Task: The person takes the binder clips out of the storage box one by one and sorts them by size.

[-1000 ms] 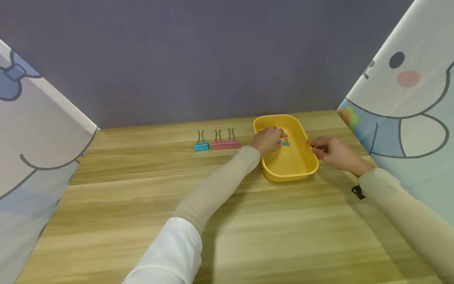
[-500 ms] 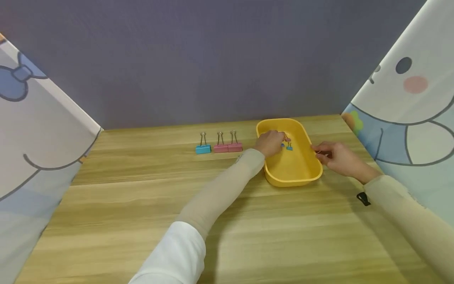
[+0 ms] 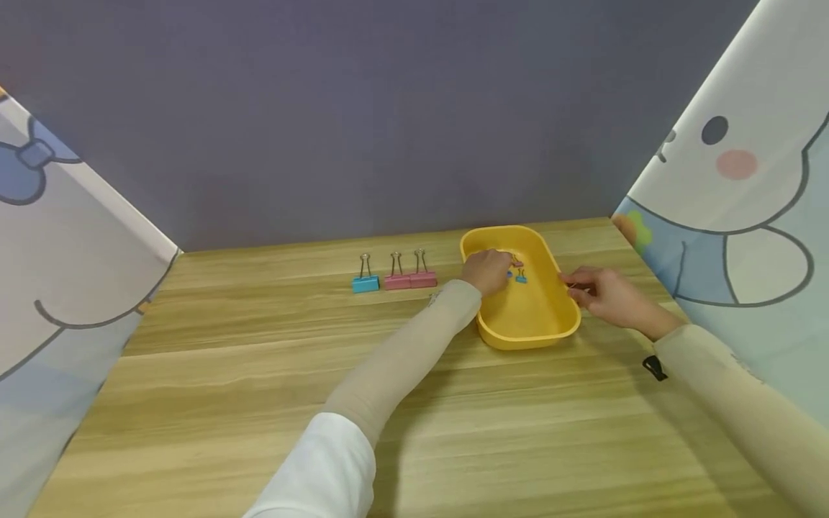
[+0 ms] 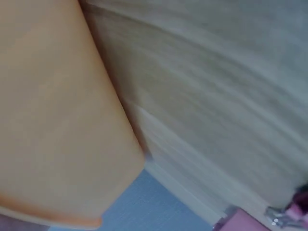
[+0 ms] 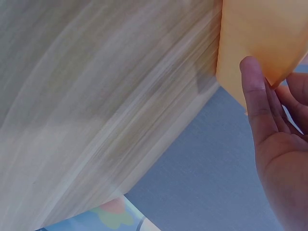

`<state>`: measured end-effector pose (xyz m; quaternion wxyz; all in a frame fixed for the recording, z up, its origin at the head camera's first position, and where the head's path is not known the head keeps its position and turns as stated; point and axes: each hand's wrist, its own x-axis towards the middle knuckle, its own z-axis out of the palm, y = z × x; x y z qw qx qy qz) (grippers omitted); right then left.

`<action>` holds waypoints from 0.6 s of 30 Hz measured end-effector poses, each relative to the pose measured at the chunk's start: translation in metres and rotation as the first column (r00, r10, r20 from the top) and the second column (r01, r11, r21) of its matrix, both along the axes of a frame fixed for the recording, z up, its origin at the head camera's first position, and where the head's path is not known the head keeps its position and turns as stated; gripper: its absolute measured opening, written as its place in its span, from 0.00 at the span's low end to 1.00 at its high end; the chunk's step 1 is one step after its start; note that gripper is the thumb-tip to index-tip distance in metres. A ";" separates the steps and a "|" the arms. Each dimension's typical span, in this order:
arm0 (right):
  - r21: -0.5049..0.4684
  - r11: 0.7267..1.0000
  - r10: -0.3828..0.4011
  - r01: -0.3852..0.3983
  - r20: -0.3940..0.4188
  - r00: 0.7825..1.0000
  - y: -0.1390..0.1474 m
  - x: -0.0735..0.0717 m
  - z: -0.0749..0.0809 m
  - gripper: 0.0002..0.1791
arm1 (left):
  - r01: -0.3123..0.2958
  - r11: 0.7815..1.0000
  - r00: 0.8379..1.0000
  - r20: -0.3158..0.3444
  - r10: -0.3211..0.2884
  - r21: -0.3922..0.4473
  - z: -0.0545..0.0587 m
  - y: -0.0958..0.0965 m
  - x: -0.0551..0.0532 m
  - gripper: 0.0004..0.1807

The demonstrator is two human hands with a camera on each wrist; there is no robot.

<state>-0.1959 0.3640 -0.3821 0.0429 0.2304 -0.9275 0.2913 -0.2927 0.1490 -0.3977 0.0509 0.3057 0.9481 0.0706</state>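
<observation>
Light wooden desk [image 3: 259, 403] carrying, near its far right corner, a yellow oblong plastic tray [image 3: 547, 324]. Left hand [image 3: 487, 271] reaches over the tray's left wall, fingers curled about a small pink binder clip [image 3: 516, 262]; a small blue binder clip [image 3: 521, 278] lies just beside it on the tray floor. Right hand [image 3: 605, 293] rests against the tray's right rim, fingers bent on the rim. Toward the far edge, left of the tray, stand one large blue binder clip [image 3: 365, 283] and two large pink binder clips [image 3: 410, 279] in a row.

Wooden table [image 3: 259, 374] bears yellow tray [image 3: 550, 327], three clips [image 3: 395, 280].
</observation>
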 end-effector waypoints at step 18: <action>-0.008 1.000 -0.012 0.013 0.040 0.999 0.000 -0.001 -0.001 0.15 | 0.070 0.996 0.996 0.044 -0.073 0.060 -0.008 0.008 -0.013 0.13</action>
